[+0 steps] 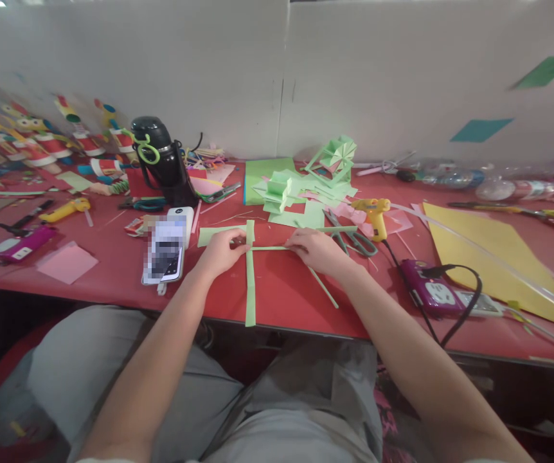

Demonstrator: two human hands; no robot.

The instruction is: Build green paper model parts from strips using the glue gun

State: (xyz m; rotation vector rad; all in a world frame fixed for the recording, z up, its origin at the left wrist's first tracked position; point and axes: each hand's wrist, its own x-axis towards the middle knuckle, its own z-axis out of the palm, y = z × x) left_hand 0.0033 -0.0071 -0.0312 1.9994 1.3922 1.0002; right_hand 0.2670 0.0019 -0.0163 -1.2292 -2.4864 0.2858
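Between my two hands a narrow light-green paper strip [270, 248] runs level above the red tabletop. My left hand [223, 252] pinches its left end, where it meets a wider green paper strip [250, 292] that points toward the table's front edge. My right hand [316, 248] is closed on the narrow strip's other end. Another thin green strip [324, 288] slants down below my right hand. Behind my left hand lies a short, wide green piece of paper [211, 236]. Scissors [361, 243] rest just beyond my right hand, partly covered by a green strip.
A phone [167, 247] and a black bottle [159, 157] stand left of my hands. Folded green paper shapes [277, 191] sit behind. On the right are a yellow glue gun [375, 215], a purple power strip [434, 289] with cables, and yellow paper [479, 247].
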